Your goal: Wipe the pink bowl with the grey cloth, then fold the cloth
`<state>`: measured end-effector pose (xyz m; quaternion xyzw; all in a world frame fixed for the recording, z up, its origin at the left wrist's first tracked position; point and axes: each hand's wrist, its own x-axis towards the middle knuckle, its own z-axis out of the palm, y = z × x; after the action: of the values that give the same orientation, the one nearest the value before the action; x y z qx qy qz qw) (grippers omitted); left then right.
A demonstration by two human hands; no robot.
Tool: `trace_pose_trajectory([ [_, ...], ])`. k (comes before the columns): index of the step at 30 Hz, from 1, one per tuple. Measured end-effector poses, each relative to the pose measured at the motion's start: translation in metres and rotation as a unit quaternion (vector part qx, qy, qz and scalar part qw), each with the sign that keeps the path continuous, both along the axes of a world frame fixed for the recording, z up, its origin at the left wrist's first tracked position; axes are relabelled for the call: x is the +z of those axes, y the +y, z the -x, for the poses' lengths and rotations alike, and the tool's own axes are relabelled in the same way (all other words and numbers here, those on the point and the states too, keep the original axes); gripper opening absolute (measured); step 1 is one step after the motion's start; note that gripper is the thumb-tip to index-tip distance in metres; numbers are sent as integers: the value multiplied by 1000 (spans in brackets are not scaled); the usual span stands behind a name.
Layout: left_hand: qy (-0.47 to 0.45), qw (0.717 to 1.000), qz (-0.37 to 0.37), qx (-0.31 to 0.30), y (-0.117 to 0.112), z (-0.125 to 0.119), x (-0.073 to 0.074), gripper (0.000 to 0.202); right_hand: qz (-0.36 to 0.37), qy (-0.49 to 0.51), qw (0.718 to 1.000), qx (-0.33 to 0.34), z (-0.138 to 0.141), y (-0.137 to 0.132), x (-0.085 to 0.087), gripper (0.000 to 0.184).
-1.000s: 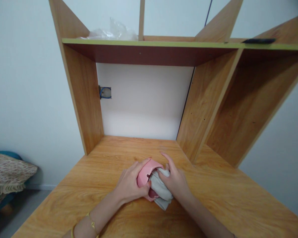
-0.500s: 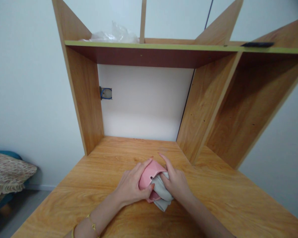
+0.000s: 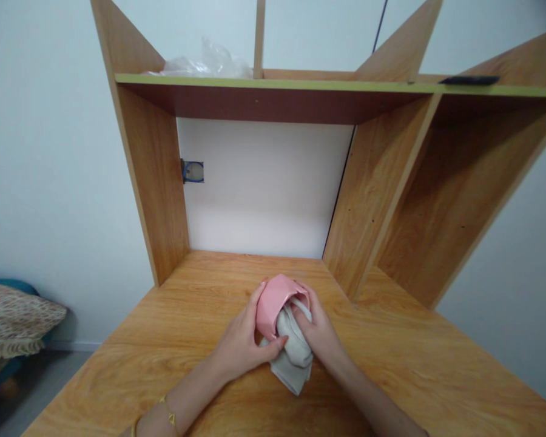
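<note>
A glossy pink faceted bowl (image 3: pixel 273 300) is tipped on its side above the desk, its opening facing me and to the right. My left hand (image 3: pixel 241 340) is wrapped round its left side, with the thumb at the lower rim. A light grey cloth (image 3: pixel 293 340) is bunched partly inside the opening, and its folds hang below the bowl. My right hand (image 3: pixel 321 331) grips the cloth at the right rim, thumb pushed in at the opening and fingers around the outside. The fingertips behind the bowl are partly hidden.
The wooden desk (image 3: pixel 200 309) has side panels and an upper shelf (image 3: pixel 300 86) with a clear plastic bag (image 3: pixel 209 62) and a dark flat object (image 3: pixel 471 80). A wall box (image 3: pixel 193 172) with blue wire sits at back left. A patterned fringed cloth (image 3: pixel 20 312) lies far left.
The bowl has been turned and raised slightly, so more of its opening shows. My right hand's fingers have closed in on the rim, and the cloth hangs a little lower.
</note>
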<state>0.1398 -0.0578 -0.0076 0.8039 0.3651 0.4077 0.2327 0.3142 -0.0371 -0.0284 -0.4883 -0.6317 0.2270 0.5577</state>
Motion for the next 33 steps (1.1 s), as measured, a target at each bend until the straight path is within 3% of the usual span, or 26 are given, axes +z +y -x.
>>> trace_pose_trajectory([
  [5,-26,1000,-10,-5,2,2,0,84,84,-46,994,-44,-2,-6,13,64],
  [10,-4,1000,22,2,1,1,-1,77,45,-172,978,-112,-6,-12,22,64],
  [13,-19,998,58,18,3,0,-3,73,38,-194,972,-127,-5,-14,24,62],
  [21,-195,966,135,100,30,4,-17,59,30,-223,964,-141,-8,-13,27,57],
  [26,-284,923,209,152,40,9,-21,56,56,-269,955,-115,-8,-11,21,57],
  [33,-389,878,253,114,39,9,-15,52,68,-266,961,18,-1,-17,19,63],
])
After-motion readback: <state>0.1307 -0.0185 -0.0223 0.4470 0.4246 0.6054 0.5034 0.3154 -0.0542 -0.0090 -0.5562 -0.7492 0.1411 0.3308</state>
